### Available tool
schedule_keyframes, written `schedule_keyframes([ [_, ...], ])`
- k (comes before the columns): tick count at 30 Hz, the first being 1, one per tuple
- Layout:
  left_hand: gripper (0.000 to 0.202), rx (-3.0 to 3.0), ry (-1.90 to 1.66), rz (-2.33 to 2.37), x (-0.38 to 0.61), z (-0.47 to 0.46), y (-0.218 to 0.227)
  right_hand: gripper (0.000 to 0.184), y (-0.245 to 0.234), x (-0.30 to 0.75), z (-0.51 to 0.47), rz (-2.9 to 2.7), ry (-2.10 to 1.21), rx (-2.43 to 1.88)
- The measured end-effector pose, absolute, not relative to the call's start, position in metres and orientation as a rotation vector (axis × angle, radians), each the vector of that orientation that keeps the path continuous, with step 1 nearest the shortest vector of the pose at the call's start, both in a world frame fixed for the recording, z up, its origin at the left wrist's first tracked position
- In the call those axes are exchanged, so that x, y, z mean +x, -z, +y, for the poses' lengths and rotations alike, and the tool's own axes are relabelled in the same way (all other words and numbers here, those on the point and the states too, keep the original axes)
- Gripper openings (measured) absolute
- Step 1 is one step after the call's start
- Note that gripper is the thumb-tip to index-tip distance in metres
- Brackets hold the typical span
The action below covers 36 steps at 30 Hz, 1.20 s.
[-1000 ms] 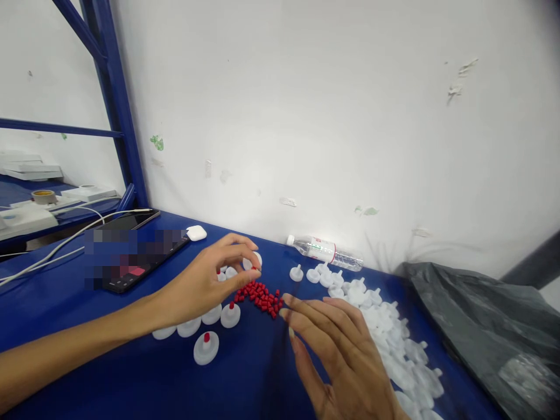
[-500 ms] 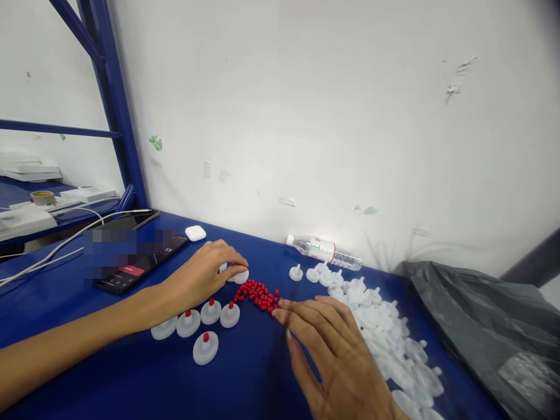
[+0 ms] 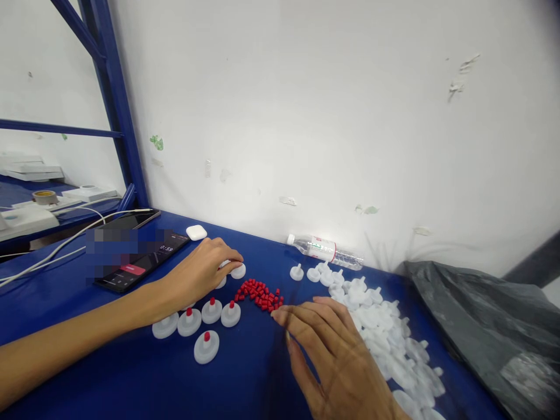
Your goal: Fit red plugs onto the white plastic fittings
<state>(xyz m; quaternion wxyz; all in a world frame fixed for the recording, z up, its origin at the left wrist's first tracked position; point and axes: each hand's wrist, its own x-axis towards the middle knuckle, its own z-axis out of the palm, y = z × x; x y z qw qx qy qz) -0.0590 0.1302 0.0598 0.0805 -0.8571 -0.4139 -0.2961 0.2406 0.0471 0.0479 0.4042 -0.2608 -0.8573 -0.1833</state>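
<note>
My left hand (image 3: 209, 265) is closed, finger and thumb pinched at the top of a white round plastic disc (image 3: 238, 271) near the back of the table. The fingers hide the disc's nozzle. Part of another white disc (image 3: 221, 283) shows below this hand. Several discs with red caps on their nozzles (image 3: 206, 347) stand nearer me, below my left wrist. Right of them lies a heap of small red caps (image 3: 260, 294). My right hand (image 3: 335, 356) is open, thumb apart, its fingertips at the heap's near right edge; whether they touch a cap, I cannot tell.
A pile of uncapped white nozzle discs (image 3: 380, 326) spreads over the table's right side. Behind it a clear bottle (image 3: 326, 251) lies along the wall. A dark grey plastic bag (image 3: 481, 326) is far right. Phones (image 3: 144, 262), cables and a white case (image 3: 196, 233) lie left.
My left hand has shifted slightly left and back, uncovering a little more of the discs beneath it. My right fingertips have moved slightly toward me and left.
</note>
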Motion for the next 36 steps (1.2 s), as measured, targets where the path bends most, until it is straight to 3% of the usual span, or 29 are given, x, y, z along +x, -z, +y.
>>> schedule_keyframes([
  [9,0.021,-2.573,0.822,-1.188,-0.061,0.129,-0.056,0.033,-0.040,0.241,0.056,-2.071,0.581,-0.931],
  [19,0.021,-2.599,0.696,-1.407,-0.058,0.129,-0.055,0.055,0.013,0.271,0.074,-2.120,0.962,-1.417],
  [27,0.024,-2.639,0.757,-1.499,-0.054,0.122,-0.063,0.047,0.001,0.270,0.071,-2.187,0.874,-1.362],
  [36,0.012,-2.895,0.729,-1.183,-0.036,0.093,-0.068,0.044,-0.005,0.272,0.071,-2.158,0.827,-1.374],
])
